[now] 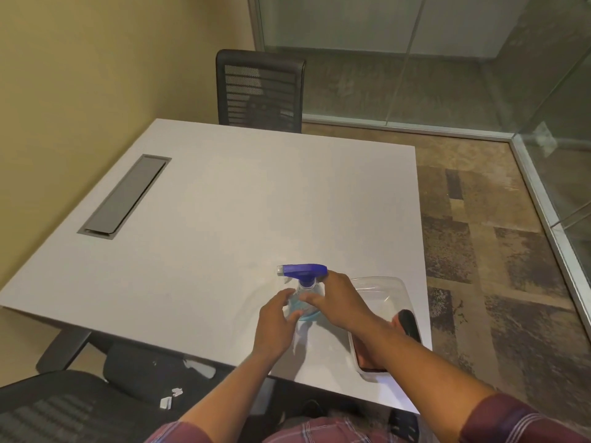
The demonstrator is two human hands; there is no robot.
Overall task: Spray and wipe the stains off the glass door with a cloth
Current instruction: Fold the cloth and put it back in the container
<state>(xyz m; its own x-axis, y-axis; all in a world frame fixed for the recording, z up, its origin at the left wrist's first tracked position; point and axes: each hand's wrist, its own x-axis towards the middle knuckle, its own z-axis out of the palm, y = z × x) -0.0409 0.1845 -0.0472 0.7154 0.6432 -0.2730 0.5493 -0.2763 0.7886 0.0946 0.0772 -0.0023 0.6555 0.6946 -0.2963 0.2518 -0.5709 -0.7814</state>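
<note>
White square table fills the room's middle w/ glass door far right; clear plastic spray bottle w/ blue trigger head stands upright at near edge, nozzle pointing left; right hand wraps its neck, left hand half-curled, touching its body.

The spray bottle stands upright near the white table's front right corner, clear-bodied with blue liquid low inside and a blue trigger head whose nozzle points left. Glass panels line the room's far side, well apart from it.
</note>
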